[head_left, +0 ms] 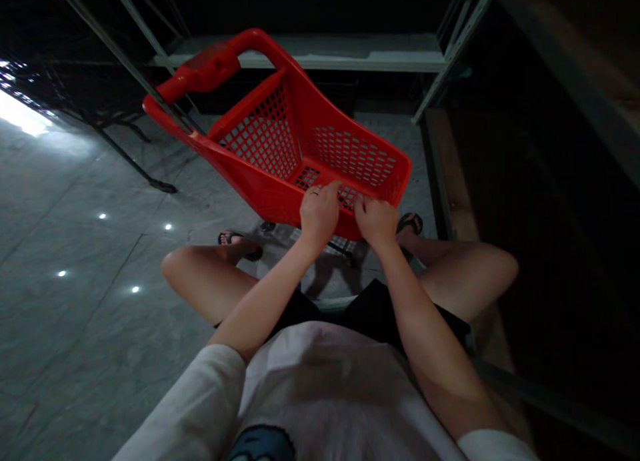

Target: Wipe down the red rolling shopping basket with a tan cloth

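Red shopping cart (260,195): stands on the grey floor (110,261), near end between the person's feet (237,238), a metal shelf (340,53) beyond. Left hand (320,214) and right hand (378,222): side by side, apart — fingers of both curled over the near rim, gripping it.

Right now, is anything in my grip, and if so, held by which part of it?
Yes: the red shopping cart, by its near-end rim, in your left grip and right grip.
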Available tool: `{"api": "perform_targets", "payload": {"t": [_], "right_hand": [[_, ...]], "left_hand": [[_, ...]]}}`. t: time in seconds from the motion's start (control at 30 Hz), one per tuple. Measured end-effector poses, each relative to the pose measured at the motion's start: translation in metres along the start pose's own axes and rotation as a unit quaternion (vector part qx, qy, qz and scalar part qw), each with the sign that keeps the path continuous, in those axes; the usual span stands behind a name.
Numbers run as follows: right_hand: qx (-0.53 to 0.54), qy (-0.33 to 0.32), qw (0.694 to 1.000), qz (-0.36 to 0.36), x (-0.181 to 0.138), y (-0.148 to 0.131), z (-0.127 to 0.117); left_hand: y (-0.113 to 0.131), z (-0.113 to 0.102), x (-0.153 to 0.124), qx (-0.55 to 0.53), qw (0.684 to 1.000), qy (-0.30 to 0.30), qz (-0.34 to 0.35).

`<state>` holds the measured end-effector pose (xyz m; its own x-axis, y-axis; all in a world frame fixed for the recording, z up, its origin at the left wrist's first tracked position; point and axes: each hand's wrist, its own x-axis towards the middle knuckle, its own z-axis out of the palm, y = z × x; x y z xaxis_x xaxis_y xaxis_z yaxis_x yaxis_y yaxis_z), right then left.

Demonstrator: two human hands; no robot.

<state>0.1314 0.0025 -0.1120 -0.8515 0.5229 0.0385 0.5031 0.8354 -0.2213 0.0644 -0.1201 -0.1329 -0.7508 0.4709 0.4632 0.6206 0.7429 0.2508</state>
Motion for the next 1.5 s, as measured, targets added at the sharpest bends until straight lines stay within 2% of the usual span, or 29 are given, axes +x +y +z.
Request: {"api": "perform_targets", "payload": {"t": [0.1,0.17,0.23,0.37,0.53,0.67,0.77,0.87,0.97,1.07,1.17,1.33,1.43,1.5], "right_hand": [[0.007,0.004,1.0,0.001,0.002,0.009,-0.001],[0.007,0.001,1.0,-0.003,0.006,0.014,-0.002],[0.005,-0.007,1.0,-0.006,0.01,0.015,-0.002],[0.013,-0.007,1.0,-0.012,0.018,0.011,-0.003],[0.026,-0.014,0.999,-0.034,0.016,-0.002,-0.002],[0.018,-0.023,0.998,-0.047,0.012,-0.014,-0.001],[0.017,-0.019,0.998,-0.055,0.011,-0.019,0.001],[0.012,-0.013,0.999,-0.039,0.01,-0.023,0.003],[0.014,-0.011,0.999,-0.026,0.009,-0.024,0.004],[0.027,-0.009,0.999,-0.017,0.009,-0.024,0.005],[0.06,-0.01,0.998,-0.012,0.011,-0.021,0.005],[0.101,-0.007,0.995,-0.001,0.015,-0.016,0.005],[0.11,-0.01,0.994,0.018,0.018,-0.009,0.006],[0.138,-0.011,0.99,0.021,0.019,-0.004,0.005]], "left_hand": [[0.013,0.002,-0.008,0.004,0.993,-0.018,0.116],[0.0,-0.003,-0.004,0.006,0.98,-0.034,0.198],[-0.029,-0.011,0.007,-0.001,0.971,-0.049,0.236],[-0.108,-0.043,0.034,-0.043,0.982,-0.048,0.178],[-0.202,-0.106,0.069,-0.014,0.986,-0.037,0.163],[-0.243,-0.145,0.091,-0.039,0.99,-0.004,0.135],[-0.25,-0.153,0.095,-0.06,0.993,0.042,0.087],[-0.239,-0.137,0.085,-0.031,0.995,0.086,0.045],[-0.21,-0.1,0.067,-0.032,0.991,0.127,-0.009],[-0.161,-0.056,0.047,-0.063,0.992,0.105,-0.026],[-0.099,-0.023,0.029,-0.063,0.994,0.077,-0.034],[-0.008,-0.002,0.008,-0.082,0.995,0.05,-0.016],[0.021,0.002,0.003,-0.148,0.989,0.027,-0.009],[0.027,0.003,0.007,-0.222,0.975,-0.001,-0.003]]}}
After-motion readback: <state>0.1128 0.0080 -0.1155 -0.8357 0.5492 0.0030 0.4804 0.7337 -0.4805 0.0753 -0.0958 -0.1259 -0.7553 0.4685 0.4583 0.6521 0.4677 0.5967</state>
